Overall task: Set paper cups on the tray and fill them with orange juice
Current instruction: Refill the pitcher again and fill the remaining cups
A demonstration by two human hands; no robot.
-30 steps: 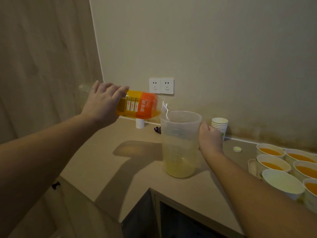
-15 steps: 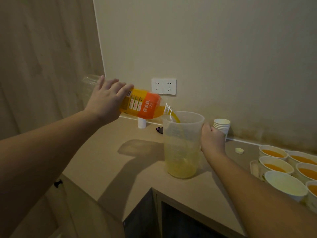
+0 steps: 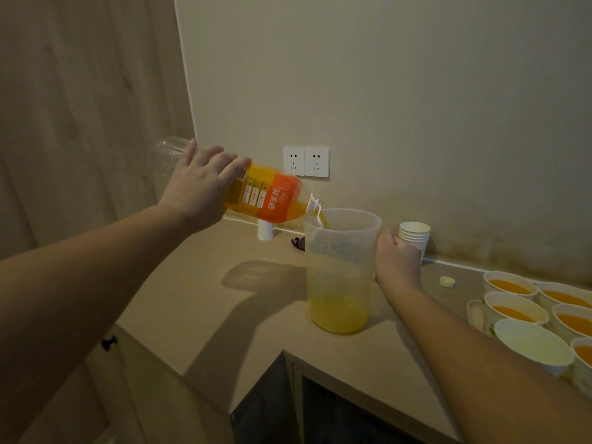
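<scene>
My left hand (image 3: 200, 184) grips a clear juice bottle (image 3: 269, 197) with an orange label, tipped neck-down over a translucent plastic pitcher (image 3: 341, 270). Orange juice streams from the bottle's mouth into the pitcher, whose bottom third holds juice. My right hand (image 3: 397, 259) is closed on the pitcher's handle on its right side. At the right edge, several paper cups (image 3: 514, 312) filled with juice stand on a tray (image 3: 474, 314); one cup (image 3: 533, 346) nearest me holds no juice. A stack of unused paper cups (image 3: 414, 235) stands by the wall behind my right hand.
The bottle's cap (image 3: 447, 281) lies on the beige counter (image 3: 205, 312) between pitcher and tray. A small white cylinder (image 3: 265, 230) and a dark small object (image 3: 298, 243) sit by the wall under a double socket (image 3: 306, 161). The counter's front edge steps back below the pitcher.
The bottle has been tipped further down and its mouth brought over the pitcher's rim; juice now pours in and the level has risen. My right hand has stayed on the handle.
</scene>
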